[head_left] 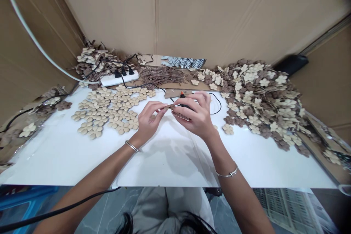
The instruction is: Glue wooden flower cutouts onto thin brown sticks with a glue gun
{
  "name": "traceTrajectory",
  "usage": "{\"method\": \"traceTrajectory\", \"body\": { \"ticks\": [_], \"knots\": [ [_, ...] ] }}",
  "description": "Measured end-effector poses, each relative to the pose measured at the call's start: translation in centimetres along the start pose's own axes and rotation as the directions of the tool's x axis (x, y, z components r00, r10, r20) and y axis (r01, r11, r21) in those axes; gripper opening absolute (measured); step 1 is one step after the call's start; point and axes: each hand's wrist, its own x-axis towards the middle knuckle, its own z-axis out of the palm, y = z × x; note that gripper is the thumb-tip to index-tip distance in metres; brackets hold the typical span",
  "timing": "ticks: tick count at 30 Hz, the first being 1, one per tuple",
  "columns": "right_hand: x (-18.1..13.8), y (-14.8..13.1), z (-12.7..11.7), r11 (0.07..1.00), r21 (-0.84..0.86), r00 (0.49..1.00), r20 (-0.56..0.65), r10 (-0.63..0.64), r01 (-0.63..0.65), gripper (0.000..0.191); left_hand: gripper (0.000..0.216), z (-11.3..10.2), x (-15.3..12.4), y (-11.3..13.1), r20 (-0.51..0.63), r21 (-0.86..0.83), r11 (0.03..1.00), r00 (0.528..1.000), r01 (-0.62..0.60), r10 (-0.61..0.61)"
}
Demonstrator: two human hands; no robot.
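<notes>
Over the middle of the white table, my left hand (149,119) pinches a small brown flower-shaped piece (170,106) between thumb and fingers. The fingertips of my right hand (197,115) meet the same piece from the other side. Under the right fingers shows a brown piece with a ribbed edge (181,116), partly covered by the hand. Just beyond the right hand, the orange tip of a black tool (182,94) shows; most of that tool is hidden. Beige flower pieces (109,108) lie spread to the left of my left hand.
A mixed heap of brown and beige flowers (255,95) fills the right side. Along the back are brown cords (161,76), a white power strip (120,78) with black plugs, and another pile (93,62). Cardboard walls (192,14) enclose the table. A black cable (216,102) loops near my right hand.
</notes>
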Motion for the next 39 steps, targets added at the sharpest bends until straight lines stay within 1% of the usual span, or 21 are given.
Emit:
{"method": "traceTrajectory", "body": {
  "ticks": [6, 14, 19, 23, 27, 31, 37, 39],
  "knots": [
    [0.0, -0.29, 0.01, 1.0, -0.002, 1.0, 0.012, 0.028, -0.028, 0.021, 0.012, -0.01, -0.11, -0.15, 0.001, 0.027, 1.0, 1.0, -0.008, 0.008],
    [-0.13, -0.25, 0.08, 0.999, -0.022, 0.999, 0.023, -0.023, 0.024, 0.016, 0.013, 0.01, -0.18, -0.21, -0.007, 0.008, 0.999, 0.999, 0.035, -0.035],
    [-0.05, -0.29, 0.0, 0.997, -0.042, 0.998, 0.001, -0.062, 0.062, 0.015, 0.014, 0.11, -0.25, -0.37, -0.014, -0.04, 0.997, 0.998, 0.064, -0.064],
    [-0.11, -0.12, 0.1, 0.999, -0.012, 0.999, 0.029, -0.038, 0.038, 0.014, 0.015, 0.2, -0.42, -0.41, -0.013, -0.102, 0.991, 0.996, 0.09, -0.092],
    [-0.18, 0.03, 0.17, 0.999, -0.005, 0.999, 0.026, -0.034, 0.034, 0.014, 0.016, 0.23, -0.55, -0.35, -0.002, -0.116, 0.983, 0.99, 0.141, -0.143],
    [-0.12, 0.05, 0.23, 0.997, -0.03, 0.997, -0.017, -0.072, 0.072, 0.013, 0.015, 0.25, -0.56, -0.31, 0.003, -0.135, 0.981, 0.99, 0.138, -0.139],
    [-0.05, 0.2, 0.63, 0.986, -0.049, 0.974, -0.156, -0.164, 0.158, 0.008, 0.014, 0.35, -0.57, -0.46, -0.004, -0.16, 0.98, 0.993, 0.116, -0.118],
    [-0.03, 0.21, 0.67, 0.985, -0.056, 0.969, -0.177, -0.173, 0.166, 0.007, 0.014, 0.38, -0.58, -0.49, -0.003, -0.159, 0.98, 0.993, 0.118, -0.12]
  ]
}}
